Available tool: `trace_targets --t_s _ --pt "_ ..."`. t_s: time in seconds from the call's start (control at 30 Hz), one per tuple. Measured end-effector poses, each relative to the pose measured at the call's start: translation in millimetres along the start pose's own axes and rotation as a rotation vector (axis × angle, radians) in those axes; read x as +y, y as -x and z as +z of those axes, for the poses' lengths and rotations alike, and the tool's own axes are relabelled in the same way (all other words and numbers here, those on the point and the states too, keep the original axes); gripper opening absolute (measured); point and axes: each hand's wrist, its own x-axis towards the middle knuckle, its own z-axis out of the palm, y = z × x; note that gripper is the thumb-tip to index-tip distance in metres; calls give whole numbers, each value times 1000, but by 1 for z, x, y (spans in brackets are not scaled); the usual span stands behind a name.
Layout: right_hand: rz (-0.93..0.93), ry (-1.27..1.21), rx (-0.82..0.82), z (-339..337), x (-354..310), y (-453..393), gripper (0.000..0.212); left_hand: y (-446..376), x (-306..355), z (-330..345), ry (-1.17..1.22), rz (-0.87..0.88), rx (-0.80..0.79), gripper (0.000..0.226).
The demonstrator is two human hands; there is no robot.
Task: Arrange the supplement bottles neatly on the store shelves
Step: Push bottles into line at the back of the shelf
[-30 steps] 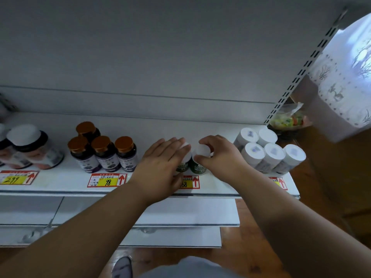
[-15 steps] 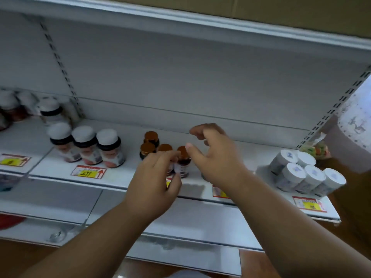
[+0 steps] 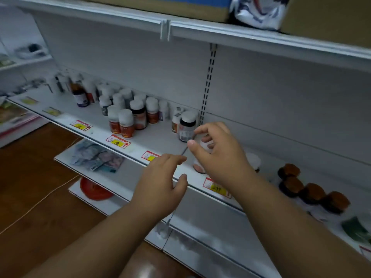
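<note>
White metal shelf (image 3: pixel 160 137) spans the view beneath both grips. We note the right hand (image 3: pixel 218 157) curled loosely over a white-capped bottle (image 3: pixel 200 167) without closing on it; the left hand (image 3: pixel 160 187) hangs released, nearer us. A dark bottle (image 3: pixel 186 127) stands just beyond the right fingertips, brown-capped bottles (image 3: pixel 311 189) well right.

shelf (image 3: pixel 160 137) white; bottle caps (image 3: pixel 125 115) white; price tags (image 3: pixel 118 141) red-yellow; floor (image 3: pixel 30 177) brown wood
</note>
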Motion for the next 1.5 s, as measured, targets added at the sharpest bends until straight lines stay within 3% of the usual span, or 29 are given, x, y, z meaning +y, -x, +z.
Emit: trace_targets --t_s 0.23,0.37,0.47,0.57,0.7,0.83,1.03,1.27,1.5 --pt "89 366 -94 44 32 -130 41 -61 -55 2 61 -57 17 47" --pt "252 538 -295 70 66 -191 51 -93 -79 -4 43 -74 -9 45" --pt "246 618 -333 86 76 -205 47 -108 -96 -5 49 -46 -49 44" --pt "243 654 -268 94 77 -211 23 -120 -112 -7 52 -6 -96 43" --pt "254 518 -180 85 65 -200 28 -138 -137 -16 104 39 -132 47" --pt "259 248 -207 66 29 -176 26 -155 -157 -32 265 17 -138 52" --pt "373 -208 -149 60 -19 -149 34 -163 -183 -52 432 116 -391 61" --pt "455 -174 43 65 -33 -114 29 -155 -181 -50 552 177 -618 43" --pt "475 -185 250 52 -26 -100 25 -158 -144 -30 595 273 -497 28"
